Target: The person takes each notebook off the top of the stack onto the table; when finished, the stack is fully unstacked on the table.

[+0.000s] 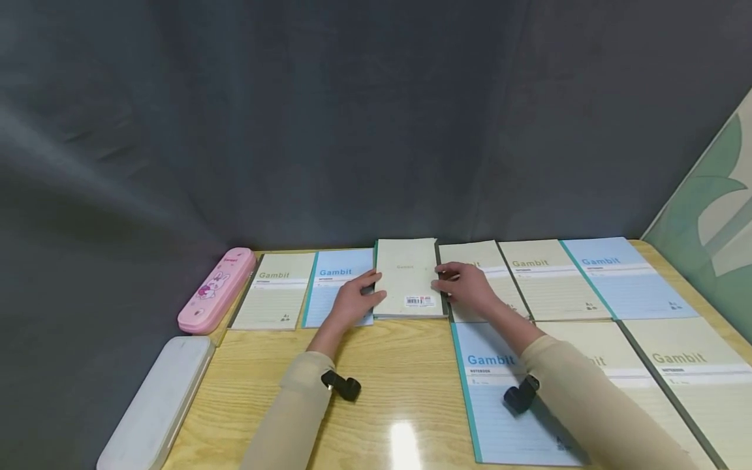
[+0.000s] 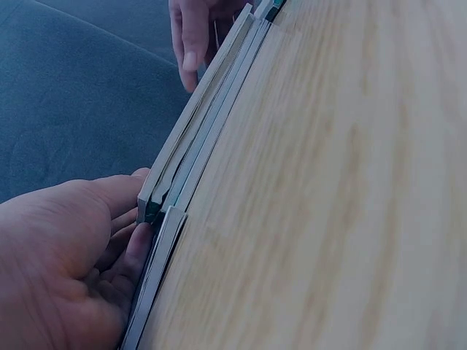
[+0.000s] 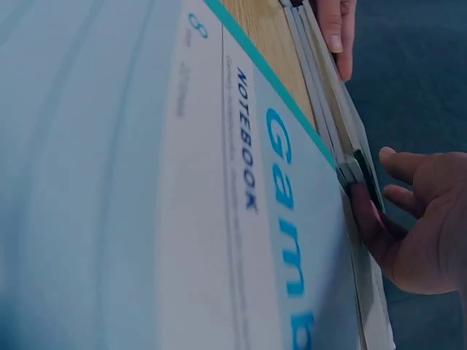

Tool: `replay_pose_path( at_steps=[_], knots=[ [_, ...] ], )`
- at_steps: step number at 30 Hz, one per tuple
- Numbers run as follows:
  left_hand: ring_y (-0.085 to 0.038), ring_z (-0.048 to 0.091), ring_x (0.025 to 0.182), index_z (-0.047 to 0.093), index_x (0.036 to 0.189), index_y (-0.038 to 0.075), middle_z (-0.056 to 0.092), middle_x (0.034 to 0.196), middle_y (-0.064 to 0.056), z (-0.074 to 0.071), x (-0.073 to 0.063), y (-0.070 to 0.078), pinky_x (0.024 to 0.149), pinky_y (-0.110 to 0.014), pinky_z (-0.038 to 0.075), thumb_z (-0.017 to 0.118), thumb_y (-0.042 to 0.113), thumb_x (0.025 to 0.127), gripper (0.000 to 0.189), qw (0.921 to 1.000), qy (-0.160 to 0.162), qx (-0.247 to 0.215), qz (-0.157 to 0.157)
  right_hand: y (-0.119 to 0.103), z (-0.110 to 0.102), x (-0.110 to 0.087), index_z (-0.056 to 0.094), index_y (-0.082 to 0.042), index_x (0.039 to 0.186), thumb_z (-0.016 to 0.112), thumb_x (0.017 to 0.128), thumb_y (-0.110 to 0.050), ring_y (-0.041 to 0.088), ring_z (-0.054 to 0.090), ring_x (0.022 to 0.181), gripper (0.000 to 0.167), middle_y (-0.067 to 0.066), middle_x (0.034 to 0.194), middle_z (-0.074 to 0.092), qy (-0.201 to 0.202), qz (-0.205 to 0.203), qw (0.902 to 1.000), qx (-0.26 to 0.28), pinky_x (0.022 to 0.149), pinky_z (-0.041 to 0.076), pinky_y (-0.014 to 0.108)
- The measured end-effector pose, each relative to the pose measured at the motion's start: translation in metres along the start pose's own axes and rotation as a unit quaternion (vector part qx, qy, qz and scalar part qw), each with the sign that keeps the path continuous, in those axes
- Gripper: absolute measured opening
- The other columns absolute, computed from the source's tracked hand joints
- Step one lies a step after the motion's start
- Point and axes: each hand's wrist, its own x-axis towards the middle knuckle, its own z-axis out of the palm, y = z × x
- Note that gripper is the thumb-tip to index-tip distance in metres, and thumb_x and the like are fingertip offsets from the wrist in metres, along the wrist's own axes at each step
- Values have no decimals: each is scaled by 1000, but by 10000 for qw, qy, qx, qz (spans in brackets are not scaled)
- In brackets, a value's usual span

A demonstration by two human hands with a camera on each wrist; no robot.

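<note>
A small stack of notebooks (image 1: 405, 277) lies at the far middle of the table, its top one showing a pale back cover with a barcode label (image 1: 420, 301). My left hand (image 1: 355, 299) touches the left edge of this stack, with thumb and fingers at its side. At the opposite edge, my right hand (image 1: 467, 286) has its fingertips against the dark spine. Seen from the left wrist, the layered edges of the stack (image 2: 208, 138) show a gap between covers. The right thumb (image 3: 365, 211) meets the stack's near corner in the right wrist view.
Blue and cream Gambit notebooks flank the stack: a cream one (image 1: 273, 294) and a blue one (image 1: 337, 274) at left, several more (image 1: 628, 277) at right. A nearer row includes a blue notebook (image 1: 487, 405). Far left are a pink case (image 1: 217, 290) and a white case (image 1: 158, 398).
</note>
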Motion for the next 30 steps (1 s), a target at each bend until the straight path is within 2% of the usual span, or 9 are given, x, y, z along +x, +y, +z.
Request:
replay_pose_path(
  at_steps=[5, 9, 16, 23, 30],
  knots=[
    [-27, 33, 147, 55, 147, 9, 42, 158, -2, 0, 0, 0, 116, -45, 33, 68, 22, 99, 51, 10000, 20, -52, 11, 1, 6, 10, 66, -6, 129, 77, 93, -23, 24, 63, 87, 42, 15, 117, 64, 267, 111, 9994, -193, 66, 57, 29],
    [-29, 33, 147, 54, 148, 8, 40, 159, -3, 0, -1, 0, 115, -47, 34, 67, 22, 100, 51, 10000, -47, -74, 46, 1, 7, 14, 68, -6, 126, 75, 95, -23, 23, 64, 85, 36, 15, 116, 66, 382, 176, 9988, -241, 63, 56, 28],
    [-30, 32, 147, 54, 147, 9, 40, 159, -3, 0, 1, -1, 116, -48, 33, 66, 24, 101, 51, 9999, -51, -92, 25, 4, 5, 17, 71, -3, 121, 73, 96, -15, 21, 65, 80, 28, 17, 113, 69, 468, -17, 9988, -144, 59, 55, 28],
    [-29, 35, 146, 54, 148, 11, 39, 159, -2, 1, 2, 0, 114, -47, 35, 64, 26, 102, 49, 10000, -51, 9, 8, 6, -1, 17, 70, -1, 124, 71, 96, -8, 15, 59, 67, 29, 17, 106, 66, 255, 121, 9993, 252, 57, 53, 26],
    [-29, 42, 142, 53, 147, 5, 43, 157, -4, 1, 3, -1, 113, -46, 37, 61, 19, 104, 47, 9999, 52, 122, 61, 7, -11, 15, 65, -2, 133, 67, 98, -9, 19, 58, 82, 35, 17, 114, 58, -68, 543, 9963, 660, 64, 54, 26]
  ],
)
